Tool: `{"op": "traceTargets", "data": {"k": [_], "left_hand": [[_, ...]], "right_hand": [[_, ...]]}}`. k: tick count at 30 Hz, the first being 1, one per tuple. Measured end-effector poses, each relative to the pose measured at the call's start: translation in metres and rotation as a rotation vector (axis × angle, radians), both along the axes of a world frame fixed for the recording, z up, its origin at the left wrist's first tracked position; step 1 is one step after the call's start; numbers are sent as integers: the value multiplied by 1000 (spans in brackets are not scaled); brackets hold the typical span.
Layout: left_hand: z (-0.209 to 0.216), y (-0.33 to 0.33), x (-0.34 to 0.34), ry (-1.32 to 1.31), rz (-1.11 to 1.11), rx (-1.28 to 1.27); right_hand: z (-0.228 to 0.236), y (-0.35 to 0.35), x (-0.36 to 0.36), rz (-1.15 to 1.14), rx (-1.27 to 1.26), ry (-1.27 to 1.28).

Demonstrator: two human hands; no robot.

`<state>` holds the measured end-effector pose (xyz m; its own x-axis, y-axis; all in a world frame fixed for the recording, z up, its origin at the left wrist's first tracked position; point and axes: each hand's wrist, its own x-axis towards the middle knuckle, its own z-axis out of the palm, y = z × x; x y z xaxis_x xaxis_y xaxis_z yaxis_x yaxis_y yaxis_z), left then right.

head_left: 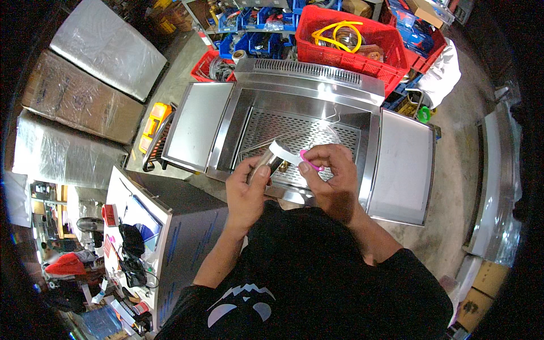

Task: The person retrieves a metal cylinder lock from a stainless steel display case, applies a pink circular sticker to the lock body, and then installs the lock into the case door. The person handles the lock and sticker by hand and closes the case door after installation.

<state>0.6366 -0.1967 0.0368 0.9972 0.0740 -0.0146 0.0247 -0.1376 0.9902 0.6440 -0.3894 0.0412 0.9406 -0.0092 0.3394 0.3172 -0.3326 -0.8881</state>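
Observation:
My left hand [248,184] is wrapped round a short shiny metal tube [266,162], tilted with its upper end away from me. A strip of white tape [288,153] lies over that end and stretches across to a pink spool [310,161]. My right hand [338,178] pinches the spool between thumb and fingers, so part of it is hidden. Both hands are above the perforated metal plate [266,122] in a stainless steel appliance [371,147]. A small brass-coloured piece [284,166] shows between the hands, and a bent metal rod [258,146] lies just beyond them.
Flat side shelves [198,122] flank the appliance. Behind it stand a red crate [351,65] with yellow tubing and several blue bins [260,42]. A cluttered white table [122,187] is at left, near wrapped boxes [79,96]. An orange-yellow case [154,126] sits beside the left shelf.

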Motion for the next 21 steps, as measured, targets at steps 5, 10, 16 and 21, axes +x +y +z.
{"op": "traceTargets", "data": {"k": [5,10,16,21], "left_hand": [[2,-1,1,160,-39,-199],[2,-5,4,186,-101,-408],[-3,0,6,286,-247,-582],[-9,17,18,554,-542,-831]], "right_hand": [[0,-1,5,13,-40,-16],[-2,-3,11,36,0,-16],[-2,-8,15,72,-14,-52],[-4,-14,11,179,-97,-227]]}}
